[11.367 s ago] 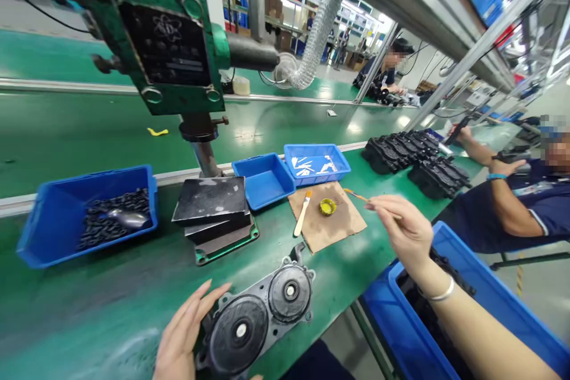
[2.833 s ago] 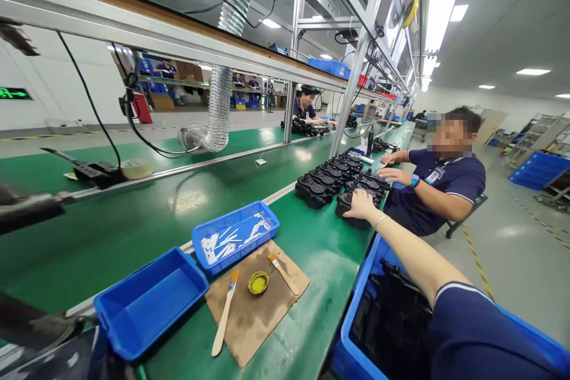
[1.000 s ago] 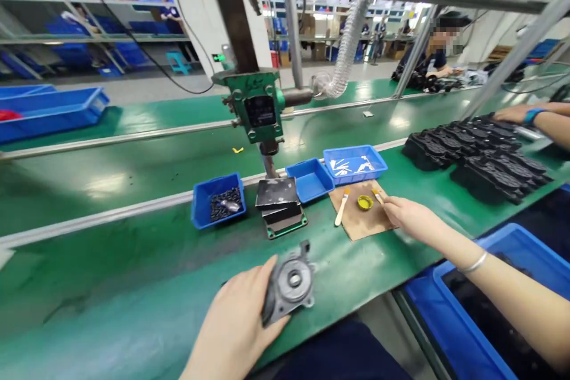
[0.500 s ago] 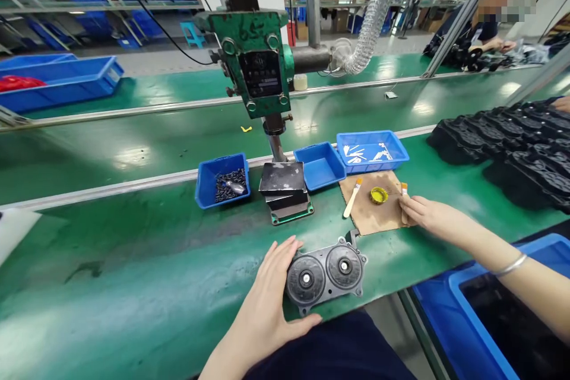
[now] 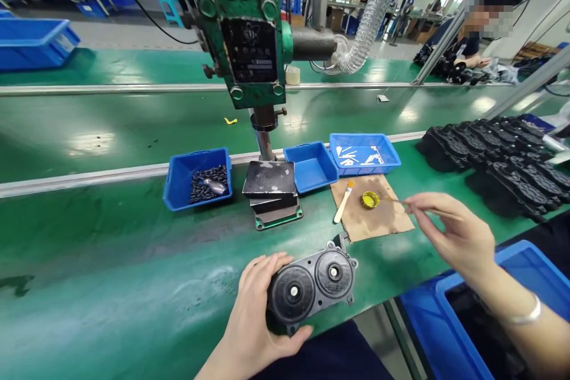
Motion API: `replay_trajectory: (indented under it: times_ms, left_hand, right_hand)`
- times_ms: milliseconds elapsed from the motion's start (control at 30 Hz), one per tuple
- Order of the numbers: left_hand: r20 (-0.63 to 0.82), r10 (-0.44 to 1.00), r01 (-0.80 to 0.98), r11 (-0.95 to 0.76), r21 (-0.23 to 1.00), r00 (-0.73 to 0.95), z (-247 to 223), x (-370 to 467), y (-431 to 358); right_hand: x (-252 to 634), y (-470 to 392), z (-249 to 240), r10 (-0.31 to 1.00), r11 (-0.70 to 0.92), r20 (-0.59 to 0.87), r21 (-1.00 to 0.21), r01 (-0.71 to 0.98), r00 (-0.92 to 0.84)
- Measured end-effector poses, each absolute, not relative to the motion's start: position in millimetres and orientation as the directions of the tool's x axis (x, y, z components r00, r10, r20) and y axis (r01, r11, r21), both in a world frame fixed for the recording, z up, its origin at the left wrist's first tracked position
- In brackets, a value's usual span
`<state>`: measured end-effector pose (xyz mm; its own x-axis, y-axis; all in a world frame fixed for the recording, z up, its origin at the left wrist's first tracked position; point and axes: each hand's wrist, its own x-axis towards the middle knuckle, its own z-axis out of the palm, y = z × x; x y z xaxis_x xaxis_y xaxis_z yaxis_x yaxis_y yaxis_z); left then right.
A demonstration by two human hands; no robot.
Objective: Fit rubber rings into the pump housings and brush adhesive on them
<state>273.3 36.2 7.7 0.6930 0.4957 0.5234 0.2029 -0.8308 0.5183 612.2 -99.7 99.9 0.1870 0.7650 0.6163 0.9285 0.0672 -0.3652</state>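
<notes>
My left hand point(image 5: 260, 309) is wrapped round the left end of a black housing with two round discs point(image 5: 314, 290), near the table's front edge. Fingers and thumb of my right hand point(image 5: 452, 234) pinch a thin stick point(image 5: 394, 199), whose far end reaches toward a small yellow cup point(image 5: 370, 200). That cup rests on a stained piece of cardboard point(image 5: 383, 222). A brush point(image 5: 344, 202) with a pale handle lies on the cardboard's left side.
A green press point(image 5: 253, 29) stands over a black block point(image 5: 270, 180). Blue bins hold black parts point(image 5: 198, 179) and white sticks point(image 5: 365, 154); between them is another bin point(image 5: 310, 167). Black parts point(image 5: 503, 160) are stacked right. A person point(image 5: 467, 41) sits beyond.
My right hand has lifted off the cardboard's right edge and now holds the thin stick; the brush that was by its fingers is no longer visible there. My left hand still grips the housing.
</notes>
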Motion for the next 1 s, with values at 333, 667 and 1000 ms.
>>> replay_trajectory:
  times_ms: [333,667,1000]
  left_hand:
    - [0.517,0.473,0.145,-0.822,0.551,0.714,0.6,270.2,37.1]
    - [0.531,0.471,0.108,-0.81,0.576,0.704,2.1,270.1,37.0]
    - [0.514,0.475,0.113,-0.803,0.585,0.714,0.2,269.9,36.5]
  right_hand:
    - [517.2,-76.0,92.5,0.912,0.311,0.408,-0.754,0.578,0.041]
    - [506.1,-68.7,107.3,0.898,0.415,0.382,-0.573,0.707,-0.218]
    - [500.4,-60.7,113.9,0.884,0.454,0.372,-0.545,0.705,-0.282]
